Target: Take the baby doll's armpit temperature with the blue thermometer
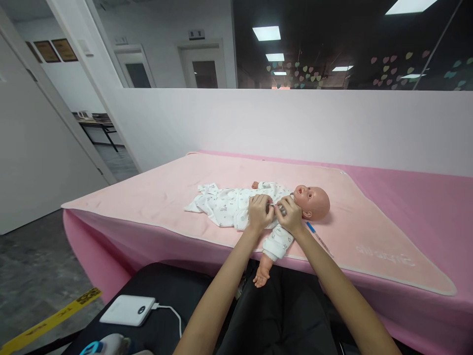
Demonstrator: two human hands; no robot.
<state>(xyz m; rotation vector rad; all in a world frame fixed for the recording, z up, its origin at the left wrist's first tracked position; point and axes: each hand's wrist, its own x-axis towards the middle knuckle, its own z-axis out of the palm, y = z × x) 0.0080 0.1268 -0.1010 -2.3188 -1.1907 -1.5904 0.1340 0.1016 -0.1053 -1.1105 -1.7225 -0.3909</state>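
A baby doll point(314, 201) lies on its back with its head to the right, dressed in a white patterned top point(276, 242) and matching trousers point(225, 206). Over its chest, my left hand point(259, 212) is closed in a pinch. My right hand point(290, 214) pinches close beside it, a small gap apart. A thin white tie point(272, 204) of the top shows between my fingertips, and both hands appear to grip it. The doll's near arm point(263, 268) hangs past the table edge. My hands partly cover the chest.
Under the doll, a peach mat point(155, 190) lies over a pink cloth point(414, 197). A blue-capped pen point(318, 238) rests by my right forearm. A white power bank point(127, 310) with a cable sits on a black seat point(173, 283). A white wall point(277, 123) stands behind.
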